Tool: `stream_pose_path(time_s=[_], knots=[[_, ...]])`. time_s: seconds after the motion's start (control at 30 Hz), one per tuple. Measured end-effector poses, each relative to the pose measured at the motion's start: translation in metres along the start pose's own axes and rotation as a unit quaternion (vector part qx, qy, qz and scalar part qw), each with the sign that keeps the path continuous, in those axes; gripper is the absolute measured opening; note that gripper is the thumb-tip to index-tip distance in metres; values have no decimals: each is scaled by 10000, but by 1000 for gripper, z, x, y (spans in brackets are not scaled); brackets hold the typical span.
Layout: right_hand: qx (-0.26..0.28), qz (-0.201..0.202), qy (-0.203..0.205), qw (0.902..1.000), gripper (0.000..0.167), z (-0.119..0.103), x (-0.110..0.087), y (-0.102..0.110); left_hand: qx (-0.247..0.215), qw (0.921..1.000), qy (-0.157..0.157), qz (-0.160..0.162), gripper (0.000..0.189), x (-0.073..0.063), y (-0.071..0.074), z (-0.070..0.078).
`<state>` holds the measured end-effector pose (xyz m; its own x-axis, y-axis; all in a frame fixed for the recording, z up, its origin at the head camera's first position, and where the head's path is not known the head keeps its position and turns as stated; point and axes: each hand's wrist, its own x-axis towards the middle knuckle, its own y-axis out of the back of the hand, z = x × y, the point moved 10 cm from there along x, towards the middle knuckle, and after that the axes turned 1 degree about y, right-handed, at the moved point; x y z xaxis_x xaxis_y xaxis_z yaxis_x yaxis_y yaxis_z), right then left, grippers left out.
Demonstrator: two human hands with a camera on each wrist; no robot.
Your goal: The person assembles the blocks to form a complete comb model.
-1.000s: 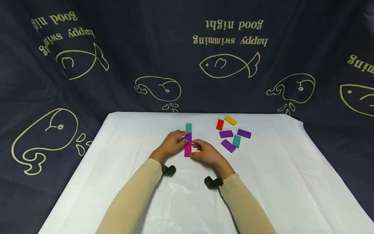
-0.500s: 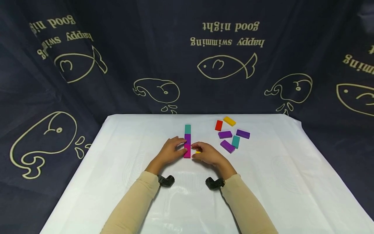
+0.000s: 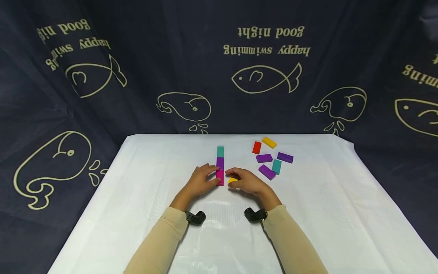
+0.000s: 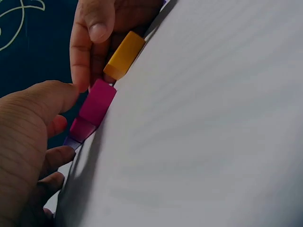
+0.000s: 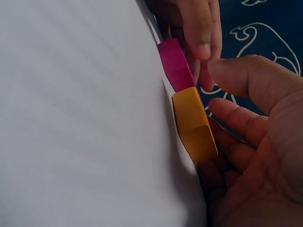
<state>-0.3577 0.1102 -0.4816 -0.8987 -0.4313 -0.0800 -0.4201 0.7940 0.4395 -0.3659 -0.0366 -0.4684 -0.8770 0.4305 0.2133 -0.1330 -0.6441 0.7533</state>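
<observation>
A straight row of a teal block (image 3: 220, 152), a purple block (image 3: 220, 163) and a magenta block (image 3: 220, 177) lies on the white table. My left hand (image 3: 201, 180) is at the row's left side, its thumb and index finger by the magenta block; contact is unclear. A yellow block (image 3: 232, 180) lies just right of the row, partly hidden under my right hand (image 3: 248, 182). In the right wrist view, that hand's thumb stands off the yellow block (image 5: 193, 124) while its fingers extend loosely beside it.
Loose blocks lie farther back on the right: a red block (image 3: 257, 147), a yellow one (image 3: 269, 142), a teal one (image 3: 276, 166) and several purple ones (image 3: 264, 158). A dark patterned cloth (image 3: 267, 110) hangs behind the table (image 3: 219, 239).
My left hand has slid toward the near end of the row, from the purple block to the magenta one. My right hand has drawn slightly right, away from the row, uncovering more yellow block.
</observation>
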Motion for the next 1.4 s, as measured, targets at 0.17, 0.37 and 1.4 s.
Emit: stream_pose_path(time_s=[0.17, 0.37, 1.4], knots=[[23, -13, 20, 10000, 43, 0, 0, 1, -57, 10000, 37, 20, 51, -11, 0, 7], [13, -20, 88, 10000, 43, 1, 0, 1, -16, 9999, 50, 125, 51, -16, 2, 10], [-1514, -419, 686, 9852, 31, -12, -24, 7, 332, 9979, -371, 417, 44, -17, 3, 13]])
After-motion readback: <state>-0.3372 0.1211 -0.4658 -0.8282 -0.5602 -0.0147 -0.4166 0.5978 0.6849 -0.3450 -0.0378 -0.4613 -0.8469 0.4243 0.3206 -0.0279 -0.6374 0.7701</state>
